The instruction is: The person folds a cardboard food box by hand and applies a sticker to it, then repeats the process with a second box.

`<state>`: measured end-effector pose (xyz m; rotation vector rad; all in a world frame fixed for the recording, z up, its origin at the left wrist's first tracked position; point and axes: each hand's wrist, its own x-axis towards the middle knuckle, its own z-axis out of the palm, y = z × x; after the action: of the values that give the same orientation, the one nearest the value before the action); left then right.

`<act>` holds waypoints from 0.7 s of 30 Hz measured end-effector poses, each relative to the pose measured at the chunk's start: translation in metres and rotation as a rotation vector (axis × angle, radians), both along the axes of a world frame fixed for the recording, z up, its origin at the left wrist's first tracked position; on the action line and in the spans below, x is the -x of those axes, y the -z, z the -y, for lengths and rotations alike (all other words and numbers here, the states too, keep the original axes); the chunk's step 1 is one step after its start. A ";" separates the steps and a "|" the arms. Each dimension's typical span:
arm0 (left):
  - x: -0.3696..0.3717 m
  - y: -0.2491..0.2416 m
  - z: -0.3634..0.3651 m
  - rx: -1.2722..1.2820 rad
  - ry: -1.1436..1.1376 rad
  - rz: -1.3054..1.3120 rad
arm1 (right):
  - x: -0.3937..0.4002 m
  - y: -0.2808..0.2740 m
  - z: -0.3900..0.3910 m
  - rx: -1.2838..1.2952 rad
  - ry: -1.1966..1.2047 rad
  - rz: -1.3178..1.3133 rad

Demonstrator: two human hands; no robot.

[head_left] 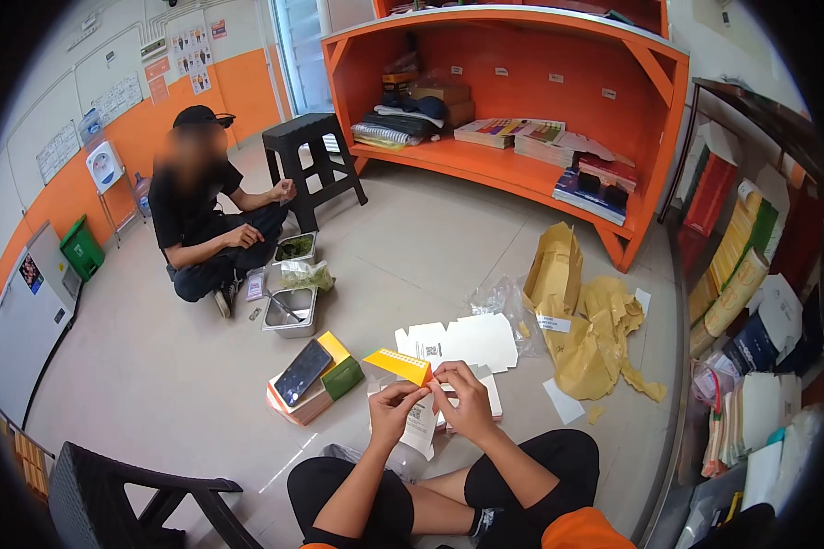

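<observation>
Between my two hands is a partly folded carton [399, 366], yellow outside with a white printed panel hanging below. My left hand [399, 412] pinches its lower edge, and the fingers of my right hand [463, 401] close on the corner beside it. The fingertips of both hands nearly meet there. Under and behind them lie flat white carton blanks [471, 340], one with a printed square code. To the left, a dark smartphone [304, 371] rests on a stack of cartons [339, 373] with yellow, green and orange sides.
Torn brown wrapping paper [595, 320] and clear plastic [499, 306] lie to the right. A person [201, 201] sits on the floor near metal pans [290, 313]. Black stools [311, 160], an orange shelf [485, 169] and a packed rack [732, 274] stand around.
</observation>
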<state>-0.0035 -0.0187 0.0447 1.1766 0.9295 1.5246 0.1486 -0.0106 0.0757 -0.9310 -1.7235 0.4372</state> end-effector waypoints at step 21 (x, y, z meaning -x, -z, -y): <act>-0.006 -0.001 -0.001 -0.075 -0.021 -0.014 | 0.008 0.001 0.008 0.018 0.068 0.002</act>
<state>0.0026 -0.0176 0.0456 1.2357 0.9029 1.5821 0.1409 -0.0183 0.0751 -0.9999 -1.6868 0.4084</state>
